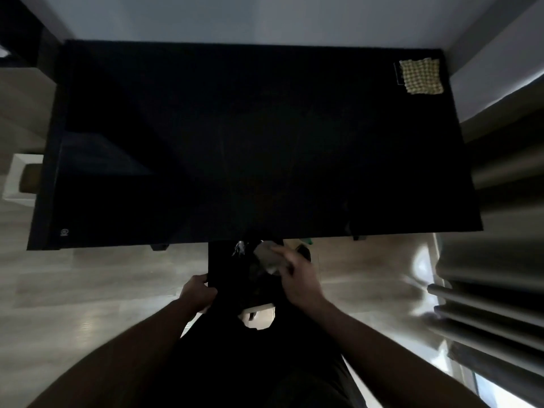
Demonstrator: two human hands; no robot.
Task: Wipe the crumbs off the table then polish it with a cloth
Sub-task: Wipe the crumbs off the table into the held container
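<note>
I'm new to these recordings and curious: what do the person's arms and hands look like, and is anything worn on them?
Both forearms are bare up to the frame edge: no sleeves, gloves, watch or rings visible on the left hand or right hand. The picture is dim and blurred, so small details cannot be told.

A pale wood-look floor (97, 275) runs beneath the scene, meeting a plain light wall (250, 19) at the far side. At left, a white square bin (16, 178) stands on the floor with a brown interior. At right, grey curtains (500, 160) hang in heavy folds, catching window light on the floor near them. A small round white logo (64, 232) marks the near-left corner.
</note>
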